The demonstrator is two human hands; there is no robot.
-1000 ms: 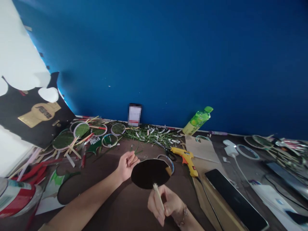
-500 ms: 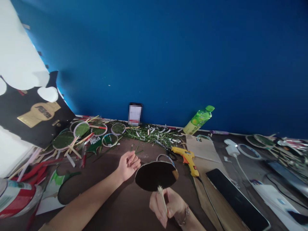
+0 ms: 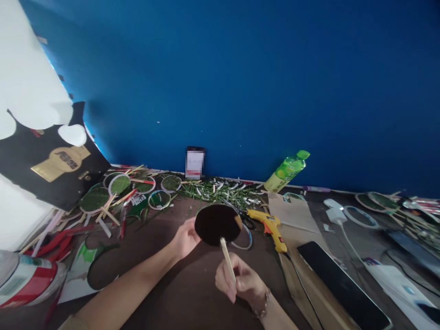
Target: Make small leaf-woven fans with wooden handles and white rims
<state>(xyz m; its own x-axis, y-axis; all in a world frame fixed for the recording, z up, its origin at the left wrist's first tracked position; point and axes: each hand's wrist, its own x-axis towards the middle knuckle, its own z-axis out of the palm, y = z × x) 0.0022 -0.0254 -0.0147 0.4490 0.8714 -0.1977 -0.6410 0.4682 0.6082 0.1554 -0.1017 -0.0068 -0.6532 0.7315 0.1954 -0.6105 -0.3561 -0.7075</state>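
Where the right hand (image 3: 237,277) gripped: flat wooden stick (image 3: 227,257)
Disc (image 3: 216,224): was round, dark
Left hand (image 3: 186,238): couldn't tell its grip

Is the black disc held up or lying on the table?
Held up: the right hand holds its stick, and the black disc hides part of the left hand.

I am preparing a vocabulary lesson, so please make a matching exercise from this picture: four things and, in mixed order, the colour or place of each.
1. Black disc
2. Glue gun
3. Drink bottle
4. Bracelet

A. on the right wrist
B. yellow and orange
C. at the end of the stick in the right hand
D. with a green cap, near the blue wall

Pairs: 1-C, 2-B, 3-D, 4-A
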